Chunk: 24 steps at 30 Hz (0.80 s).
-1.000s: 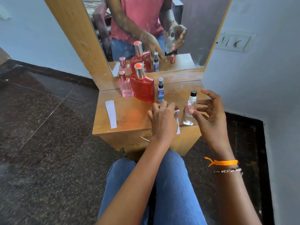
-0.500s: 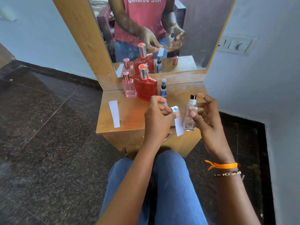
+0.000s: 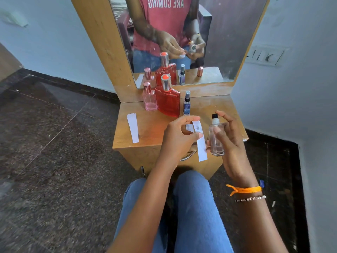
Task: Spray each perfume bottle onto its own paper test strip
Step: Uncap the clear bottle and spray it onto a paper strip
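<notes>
My right hand point(image 3: 230, 143) grips a clear perfume bottle point(image 3: 216, 137) with a black nozzle, held upright above the table's front edge, index finger over the nozzle. My left hand point(image 3: 177, 141) pinches a white paper test strip point(image 3: 200, 141) just left of the bottle; the strip hangs down past the table edge. On the small wooden table point(image 3: 151, 132) stand a pink bottle point(image 3: 149, 97), a large red bottle point(image 3: 167, 99) and a slim blue spray bottle point(image 3: 187, 104). Another paper strip point(image 3: 133, 127) lies flat at the table's left. A third strip point(image 3: 189, 127) lies partly hidden behind my left hand.
A mirror point(image 3: 182, 39) in a wooden frame rises behind the table and reflects the bottles, a small cap and a person's hands. A wall switch plate point(image 3: 266, 55) is at the right. Dark stone floor surrounds the table. My knees in jeans point(image 3: 191, 207) sit before it.
Both hands have lifted off the table: the left picked up the strip and holds it beside the bottle, and the right raised the clear bottle with a finger moving over the nozzle.
</notes>
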Tool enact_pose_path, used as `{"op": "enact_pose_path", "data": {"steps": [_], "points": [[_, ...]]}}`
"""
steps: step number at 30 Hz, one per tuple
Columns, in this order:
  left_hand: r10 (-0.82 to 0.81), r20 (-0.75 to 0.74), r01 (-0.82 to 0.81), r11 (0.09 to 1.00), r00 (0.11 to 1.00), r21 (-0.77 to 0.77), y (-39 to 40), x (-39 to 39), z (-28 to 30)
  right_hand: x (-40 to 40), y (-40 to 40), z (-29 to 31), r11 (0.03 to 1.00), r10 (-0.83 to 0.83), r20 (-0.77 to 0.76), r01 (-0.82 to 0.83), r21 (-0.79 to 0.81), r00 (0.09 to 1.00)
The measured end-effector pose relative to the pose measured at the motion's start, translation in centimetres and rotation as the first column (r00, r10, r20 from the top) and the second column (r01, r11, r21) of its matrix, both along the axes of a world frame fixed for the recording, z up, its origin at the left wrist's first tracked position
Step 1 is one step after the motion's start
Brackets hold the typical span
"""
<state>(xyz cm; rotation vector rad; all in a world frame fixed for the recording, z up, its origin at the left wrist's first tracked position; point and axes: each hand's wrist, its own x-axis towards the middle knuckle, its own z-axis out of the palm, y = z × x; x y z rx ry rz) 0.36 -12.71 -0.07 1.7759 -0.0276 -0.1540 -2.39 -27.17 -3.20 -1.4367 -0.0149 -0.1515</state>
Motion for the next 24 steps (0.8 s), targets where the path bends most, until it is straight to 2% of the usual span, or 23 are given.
{"op": "enact_pose_path", "data": {"steps": [4, 7, 10, 14, 17, 19, 24], "points": [[-0.04, -0.052, 0.041, 0.999, 0.998, 0.014, 0.3, 0.0, 0.0, 0.3, -0.4, 0.3, 0.955, -0.011, 0.074, 0.033, -0.296, 0.997], [-0.06, -0.071, 0.06, 0.998, 0.996, 0.004, 0.5, 0.0, 0.0, 0.8, -0.8, 0.8, 0.852, 0.002, 0.184, 0.095, -0.514, 0.983], [-0.083, -0.108, 0.082, 0.997, 0.991, -0.017, 0.8, 0.0, -0.1, 1.1, -1.1, 1.3, 0.74, 0.039, 0.237, 0.131, -0.66, 0.971], [-0.108, -0.13, 0.102, 0.994, 0.986, -0.048, 1.0, 0.1, -0.1, 1.4, -1.1, 1.8, 0.617, 0.073, 0.22, 0.13, -0.776, 0.973], [-0.108, -0.145, 0.103, 0.994, 0.983, -0.039, 0.8, 0.1, -0.2, 1.6, -0.8, 2.1, 0.469, 0.123, 0.203, 0.123, -0.875, 0.971], [-0.104, -0.143, 0.101, 0.994, 0.984, -0.032, 0.7, 0.2, -0.3, 1.6, -0.7, 2.2, 0.404, 0.145, 0.203, 0.129, -0.906, 0.968], [-0.096, -0.12, 0.095, 0.995, 0.988, -0.017, 0.5, 0.3, -0.5, 1.8, -0.9, 2.2, 0.406, 0.178, 0.202, 0.115, -0.907, 0.963]]}}
